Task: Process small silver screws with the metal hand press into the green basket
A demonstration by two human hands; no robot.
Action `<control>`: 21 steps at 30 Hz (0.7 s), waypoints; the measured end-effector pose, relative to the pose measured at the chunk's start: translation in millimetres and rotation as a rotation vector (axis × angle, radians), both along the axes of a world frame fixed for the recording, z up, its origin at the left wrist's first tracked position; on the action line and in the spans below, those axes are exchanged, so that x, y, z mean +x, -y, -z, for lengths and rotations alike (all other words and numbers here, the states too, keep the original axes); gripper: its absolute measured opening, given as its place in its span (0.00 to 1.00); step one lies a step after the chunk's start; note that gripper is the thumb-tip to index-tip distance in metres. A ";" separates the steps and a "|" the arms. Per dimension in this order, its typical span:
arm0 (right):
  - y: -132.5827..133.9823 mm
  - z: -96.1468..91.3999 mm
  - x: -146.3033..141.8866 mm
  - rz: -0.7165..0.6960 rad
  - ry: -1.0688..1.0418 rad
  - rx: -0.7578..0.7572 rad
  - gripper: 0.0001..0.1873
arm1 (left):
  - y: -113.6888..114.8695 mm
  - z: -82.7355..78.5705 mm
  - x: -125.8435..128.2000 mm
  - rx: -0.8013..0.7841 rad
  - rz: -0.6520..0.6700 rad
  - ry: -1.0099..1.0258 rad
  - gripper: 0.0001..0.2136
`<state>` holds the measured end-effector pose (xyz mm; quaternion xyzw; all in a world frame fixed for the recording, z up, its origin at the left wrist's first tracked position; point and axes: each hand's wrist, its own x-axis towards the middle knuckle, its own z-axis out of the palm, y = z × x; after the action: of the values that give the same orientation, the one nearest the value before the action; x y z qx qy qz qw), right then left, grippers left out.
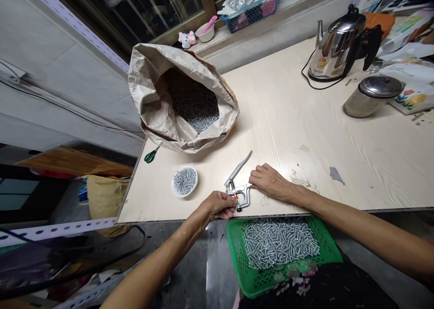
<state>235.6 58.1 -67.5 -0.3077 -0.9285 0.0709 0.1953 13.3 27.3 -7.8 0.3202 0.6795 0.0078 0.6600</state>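
Note:
A small metal hand press (238, 184) with a long lever stands near the front edge of the pale wooden table (305, 133). My left hand (219, 205) is pinched closed at the jaw of the press, holding something too small to make out. My right hand (269, 181) rests on the table at the right side of the press, fingers curled against its base. A white dish (184, 181) of small metal screws sits left of the press. A green basket (281, 250) full of the same metal parts lies on my lap below the table edge.
A large open paper sack (179, 101) of metal parts stands at the table's back left, with green-handled scissors (151, 155) beside it. A steel kettle (342, 42) with its cord and a lidded steel pot (375, 95) stand at the right. A blue basket (252, 8) sits on the sill.

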 end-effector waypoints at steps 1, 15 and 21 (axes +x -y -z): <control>0.5 -2.3 0.0 0.001 -0.009 -0.038 0.09 | 2.0 0.7 0.0 -0.004 -0.008 0.005 0.15; -44.7 -1.2 -39.8 0.008 0.167 0.044 0.06 | 15.1 -0.9 8.4 0.033 -0.045 -0.019 0.15; -40.0 -9.1 -15.5 0.090 0.069 -0.092 0.16 | 15.3 -2.8 12.2 0.010 -0.064 -0.017 0.13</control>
<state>220.1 98.2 -58.4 -0.3600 -0.9157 0.0939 0.1521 25.6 12.0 -4.9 0.3015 0.6948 0.0298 0.6522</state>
